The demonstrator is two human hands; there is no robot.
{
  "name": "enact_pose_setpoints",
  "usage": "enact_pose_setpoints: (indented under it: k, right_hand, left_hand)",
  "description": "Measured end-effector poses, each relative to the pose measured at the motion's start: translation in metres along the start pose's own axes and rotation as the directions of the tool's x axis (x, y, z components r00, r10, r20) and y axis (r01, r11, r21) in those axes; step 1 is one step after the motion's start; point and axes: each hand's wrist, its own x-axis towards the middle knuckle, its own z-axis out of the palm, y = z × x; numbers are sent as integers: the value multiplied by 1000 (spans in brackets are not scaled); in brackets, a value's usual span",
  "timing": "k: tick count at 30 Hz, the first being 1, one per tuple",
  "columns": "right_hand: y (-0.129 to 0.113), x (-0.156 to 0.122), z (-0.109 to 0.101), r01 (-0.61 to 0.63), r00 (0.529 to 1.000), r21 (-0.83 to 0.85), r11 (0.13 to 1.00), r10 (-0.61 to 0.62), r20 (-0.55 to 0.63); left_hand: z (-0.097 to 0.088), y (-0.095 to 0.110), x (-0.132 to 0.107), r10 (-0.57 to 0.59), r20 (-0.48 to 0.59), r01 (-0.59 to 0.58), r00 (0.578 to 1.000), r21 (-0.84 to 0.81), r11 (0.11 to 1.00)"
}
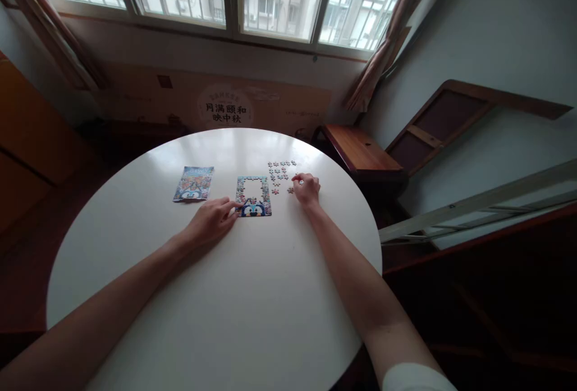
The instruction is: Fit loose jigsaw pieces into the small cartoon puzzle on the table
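A partly assembled jigsaw puzzle [253,208] with a blue cartoon face along its bottom lies on the table, a gap of bare white in its upper middle. My left hand [217,216] rests at its lower left, fingers stretched out and the fingertips touching its edge. To the right, loose puzzle pieces [276,177] are spread in rough rows. Among the rightmost ones is my right hand [308,189], its fingers curled in a pinch around what looks like a small puzzle piece [301,182], partly hidden by the fingers.
A printed puzzle packet [195,184] lies left of the jigsaw. Everything sits on a round white table [216,307]. Beyond the table's right side stands a wooden stool or bench [360,147]. Barred windows [279,0] and a printed cardboard panel [279,105] are at the back.
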Motion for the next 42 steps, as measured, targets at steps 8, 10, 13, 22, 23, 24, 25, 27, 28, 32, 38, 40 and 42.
enact_pose_setpoints:
  k: [8, 10, 13, 22, 23, 24, 25, 27, 28, 32, 38, 40, 42]
  right_hand:
    - [-1, -1, -2, 4, 1000, 19, 1000, -3, -10]
    - [-2, -2, -2, -4, 1000, 21, 1000, 4, -8]
    - [-1, -1, -2, -3, 1000, 23, 1000, 3, -8]
    - [-10, -9, -4, 102, 993, -32, 994, -104, -57]
    - [-13, -11, -5, 124, 991, -35, 992, -126, -49]
    - [-16, -12, -5, 150, 988, -37, 988, -151, -34]
    - [-19, -14, -5, 177, 984, -40, 983, -178, -14]
    - [-25, -18, -6, 232, 972, -51, 971, -231, 36]
    - [-28, -19, -6, 258, 965, -57, 964, -255, 60]
    - [-36, -24, -8, 335, 939, -77, 939, -325, 111]
    - [-41, -26, -14, 323, 943, -69, 944, -314, 112]
    - [-39, -25, -14, 302, 950, -61, 951, -296, 100]
    - [-36, -22, -12, 282, 957, -52, 958, -277, 87]
  left_hand:
    - [1, -1, 0, -6, 0, 6, 1000, 1, 1000]
    - [1, -2, 0, -3, -2, 3, 1000, 1, 1000]
    - [2, -2, 0, 0, -6, 0, 1000, 0, 1000]
    - [2, -2, 0, 0, -4, 0, 1000, 8, 1000]
    - [2, -2, 0, -2, -4, 2, 1000, 5, 1000]
    - [2, -2, 0, -4, -2, 4, 1000, 0, 1000]
    - [2, -2, 0, -4, 1, 4, 1000, -6, 1000]
    - [2, -2, 0, -7, 2, 7, 1000, -17, 1000]
    - [2, -2, 0, -8, 1, 8, 1000, -21, 1000]
    - [3, -2, 1, -7, -1, 7, 1000, -28, 1000]
    - [3, 0, 1, -24, -14, 23, 1000, -28, 999]
    - [3, 0, 1, -25, -12, 25, 1000, -22, 999]
    - [3, 0, 1, -17, -9, 17, 1000, -15, 1000]
